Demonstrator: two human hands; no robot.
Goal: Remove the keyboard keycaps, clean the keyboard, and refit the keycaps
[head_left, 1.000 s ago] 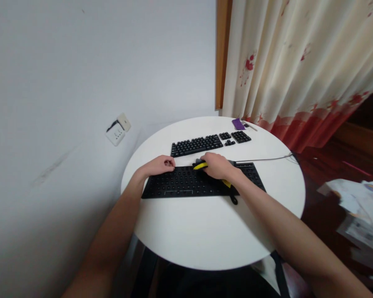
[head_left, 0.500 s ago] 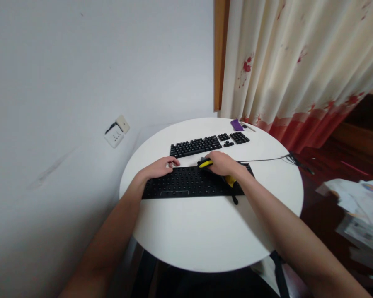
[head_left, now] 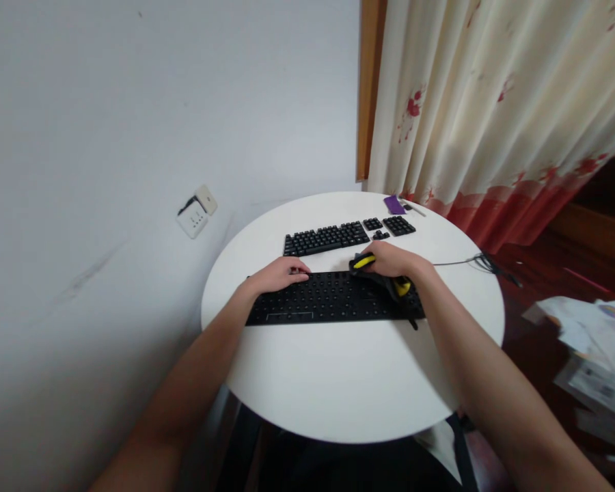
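A black keyboard base (head_left: 307,304) with its keycaps off lies on the round white table (head_left: 328,383). My left hand (head_left: 281,275) holds its far edge on the left side, thumb on top and fingers bent over the edge. In my right hand (head_left: 389,258) is a black-and-yellow handheld tool (head_left: 401,285) with a short dark strap; its exact kind cannot be made out. The tool's black front end is over the far edge of the base, right of the middle. Behind the base sit the removed black keycaps (head_left: 328,239), laid out in keyboard order.
A purple piece (head_left: 393,204) and a few small items lie at the table's far edge. The keyboard's cable (head_left: 456,262) runs right, coiled near the rim. Wall sockets (head_left: 193,219) are at left, a curtain (head_left: 456,123) behind, and papers (head_left: 589,342) at right.
My right hand has moved right along the base with the tool. My left hand has shifted slightly right, its thumb now closer to the fingers. The view has also shifted a little.
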